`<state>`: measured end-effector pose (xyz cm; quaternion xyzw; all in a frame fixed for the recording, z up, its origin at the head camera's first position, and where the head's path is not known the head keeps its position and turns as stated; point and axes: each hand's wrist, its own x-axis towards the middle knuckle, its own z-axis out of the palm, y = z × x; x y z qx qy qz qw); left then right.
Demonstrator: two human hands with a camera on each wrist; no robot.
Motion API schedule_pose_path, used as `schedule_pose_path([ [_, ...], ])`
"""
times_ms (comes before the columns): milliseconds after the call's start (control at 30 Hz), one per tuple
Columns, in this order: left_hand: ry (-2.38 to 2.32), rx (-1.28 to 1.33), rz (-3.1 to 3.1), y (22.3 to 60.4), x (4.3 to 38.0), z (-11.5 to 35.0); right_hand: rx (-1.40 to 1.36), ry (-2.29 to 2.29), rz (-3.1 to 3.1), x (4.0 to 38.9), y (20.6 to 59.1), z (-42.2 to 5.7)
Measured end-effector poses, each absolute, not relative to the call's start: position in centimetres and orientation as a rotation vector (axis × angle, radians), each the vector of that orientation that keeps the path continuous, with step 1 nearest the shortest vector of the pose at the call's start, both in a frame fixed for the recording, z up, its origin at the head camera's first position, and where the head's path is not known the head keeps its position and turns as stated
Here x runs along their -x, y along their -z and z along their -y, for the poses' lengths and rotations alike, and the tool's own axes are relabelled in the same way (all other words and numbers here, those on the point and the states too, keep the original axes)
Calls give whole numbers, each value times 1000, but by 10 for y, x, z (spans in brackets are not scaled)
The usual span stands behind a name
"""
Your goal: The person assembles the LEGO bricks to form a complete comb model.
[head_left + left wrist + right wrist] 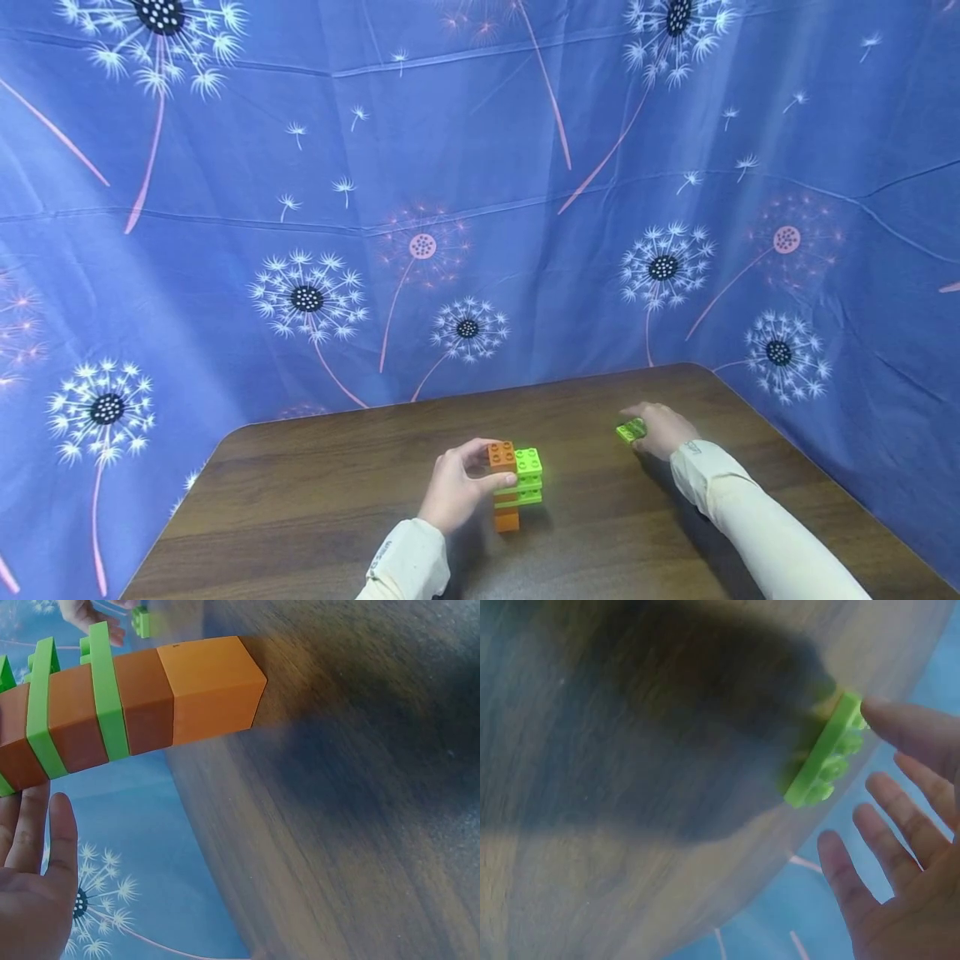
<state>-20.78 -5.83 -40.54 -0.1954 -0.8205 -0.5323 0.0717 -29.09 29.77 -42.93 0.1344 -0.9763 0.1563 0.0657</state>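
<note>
A tower of toy building bricks (507, 521) stands on the wooden table, with an orange block (214, 690) at its base. Above that, brown-orange blocks alternate with thin green plates (111, 705) that stick out to one side. My left hand (452, 492) grips the tower near its top, thumb in front and fingers behind. Farther off to the right, a flat green brick (825, 754) lies studs up on the table. Over it is my right hand (663, 430), its fingers spread and the thumb tip (885, 720) right at the brick's end.
The brown wooden table (337, 492) has rounded far corners. Behind it and along its sides hangs a blue cloth (525, 250) with a dandelion print.
</note>
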Motion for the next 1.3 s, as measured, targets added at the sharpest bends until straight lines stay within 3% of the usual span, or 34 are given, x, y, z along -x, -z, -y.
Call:
schedule_pose_path([
  [500,1611,594,2464,409,205,59,-276,-376,3040,290,443,-298],
  [1300,1609,581,2462,405,208,59,-415,-338,3004,287,443,-301],
])
